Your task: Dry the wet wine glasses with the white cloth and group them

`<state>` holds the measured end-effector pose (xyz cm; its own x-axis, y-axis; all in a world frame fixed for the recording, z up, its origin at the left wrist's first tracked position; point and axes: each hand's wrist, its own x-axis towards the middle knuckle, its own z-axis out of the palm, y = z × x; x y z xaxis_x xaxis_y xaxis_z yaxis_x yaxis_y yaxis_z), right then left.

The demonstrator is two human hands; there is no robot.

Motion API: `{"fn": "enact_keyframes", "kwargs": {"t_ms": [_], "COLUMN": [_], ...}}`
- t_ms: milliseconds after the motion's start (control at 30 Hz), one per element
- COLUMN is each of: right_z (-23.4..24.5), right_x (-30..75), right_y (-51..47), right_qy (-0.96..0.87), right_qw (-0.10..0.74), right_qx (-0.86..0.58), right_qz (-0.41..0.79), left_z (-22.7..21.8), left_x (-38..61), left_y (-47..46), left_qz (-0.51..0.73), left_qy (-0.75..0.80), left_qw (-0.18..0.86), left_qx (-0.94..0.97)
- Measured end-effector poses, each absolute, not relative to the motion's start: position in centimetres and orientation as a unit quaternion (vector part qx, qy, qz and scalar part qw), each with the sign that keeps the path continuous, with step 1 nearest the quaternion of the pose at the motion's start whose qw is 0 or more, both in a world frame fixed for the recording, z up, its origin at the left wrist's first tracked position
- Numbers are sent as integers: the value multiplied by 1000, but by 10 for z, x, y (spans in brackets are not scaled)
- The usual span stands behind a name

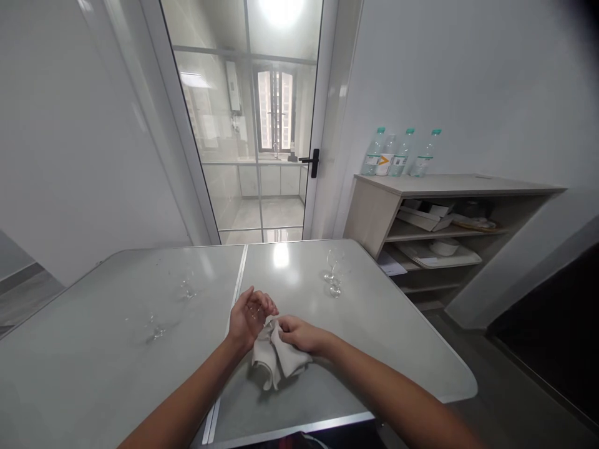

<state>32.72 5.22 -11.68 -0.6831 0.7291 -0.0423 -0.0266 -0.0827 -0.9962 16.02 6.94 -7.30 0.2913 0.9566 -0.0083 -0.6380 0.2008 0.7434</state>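
Table (121,386) carries clear stemmed glasses: two at right (335,289), near each other, two at left (188,290), well apart. Seam strip (240,271) runs just beside the work; both glass groups sit clear of the hands. Left hand (243,323) half open, fingers curled round what looks like another glass (255,310); grip firmness can't tell. Right hand (302,335) pinches white cloth (289,357) just below it, over the table. Hands close together. Cabinet (374,209) at right: four bottles (400,157) on top, box (418,218) on upper shelf, tray (461,260) holding bowl (443,248) below.
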Motion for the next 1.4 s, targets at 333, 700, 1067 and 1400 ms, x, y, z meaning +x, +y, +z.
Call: {"fn": "enact_keyframes", "kwargs": {"t_ms": [333,700,1067,1400], "right_z": [-117,-120,-124,-104], "right_x": [322,325,323,337], "right_y": [53,52,63,74], "right_qy": [-811,-629,-607,-280], "right_qw": [284,289,451,581], "right_qx": [-418,-290,-354,-319], "right_qz": [295,661,550,694], "left_z": [-83,-71,-84,-71], "left_x": [161,161,160,137], "left_y": [75,69,75,75], "left_qz": [618,572,649,722], "left_qy": [290,259,291,244], "left_qw": [662,707,619,416], "left_qx": [309,324,333,496]}}
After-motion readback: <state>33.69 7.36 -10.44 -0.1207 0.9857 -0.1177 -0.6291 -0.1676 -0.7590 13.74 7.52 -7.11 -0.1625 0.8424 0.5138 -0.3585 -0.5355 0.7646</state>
